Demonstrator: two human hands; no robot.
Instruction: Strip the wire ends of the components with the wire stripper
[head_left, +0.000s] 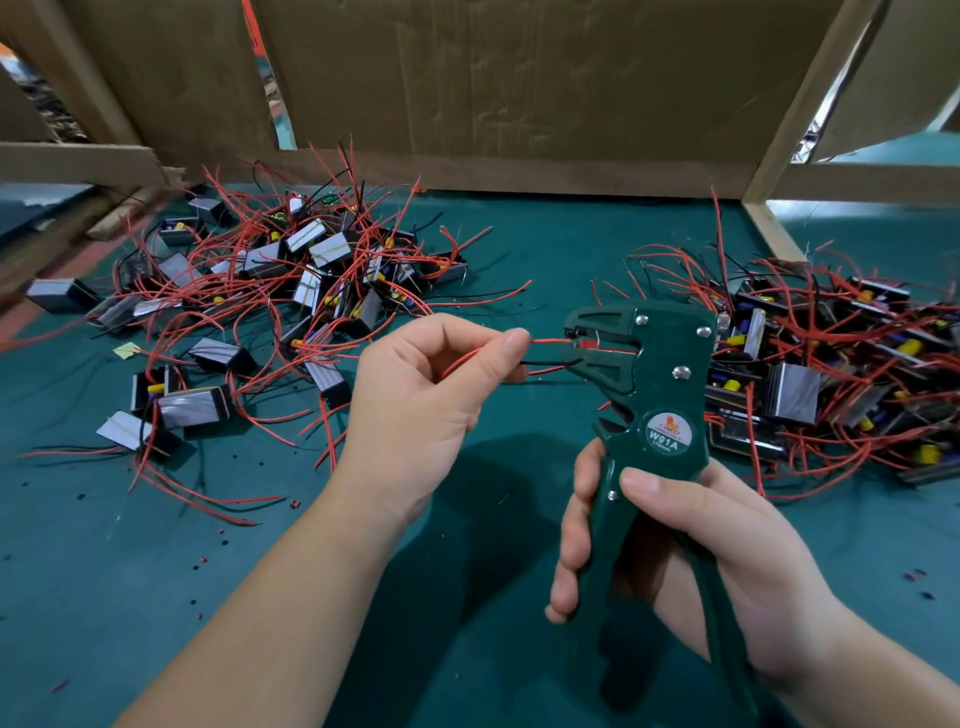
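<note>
My right hand (680, 545) grips the handles of a dark green wire stripper (652, 395), held upright with its jaws pointing left. My left hand (431, 395) pinches red and black wires (548, 358) between thumb and forefinger. The wire ends run right into the stripper's jaws (592, 345). The component those wires belong to is hidden behind my left hand.
A pile of small boxed components with red and black wires (291, 280) lies at the left on the green mat (156, 571). Another such pile (831, 374) lies at the right. Cardboard and wooden walls (493, 93) close the back. Small insulation scraps dot the mat.
</note>
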